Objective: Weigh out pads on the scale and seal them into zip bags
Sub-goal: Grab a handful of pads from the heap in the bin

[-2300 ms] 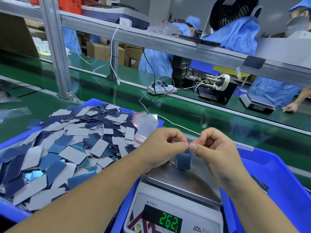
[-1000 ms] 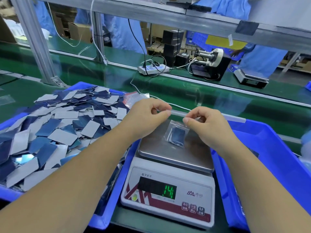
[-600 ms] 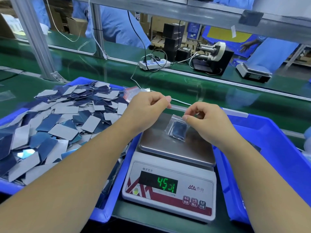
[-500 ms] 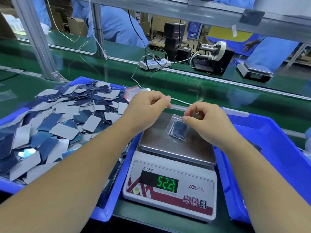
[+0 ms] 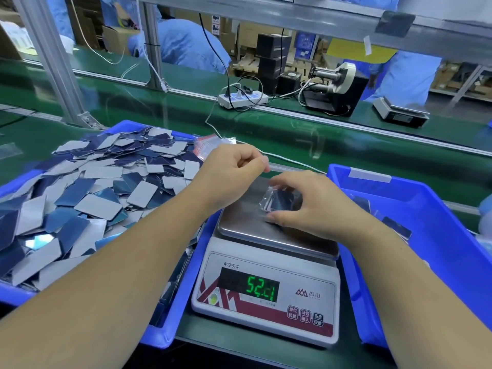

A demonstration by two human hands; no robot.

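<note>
I see my right hand (image 5: 316, 206) has gone from pinching the zip bag (image 5: 279, 202) at its top edge to a grip around the whole bag on the scale (image 5: 266, 235) pan; my left hand (image 5: 234, 169) has let go and hovers curled, empty. Sealing looks done, so the bag should go to the right bin (image 5: 439, 235) next

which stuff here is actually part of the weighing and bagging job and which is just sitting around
In the job: scale, filled zip bag gripped by right hand, left hand, loose pads, spare zip bags.
Lying about: power strip, tape dispenser, far scale.
</note>
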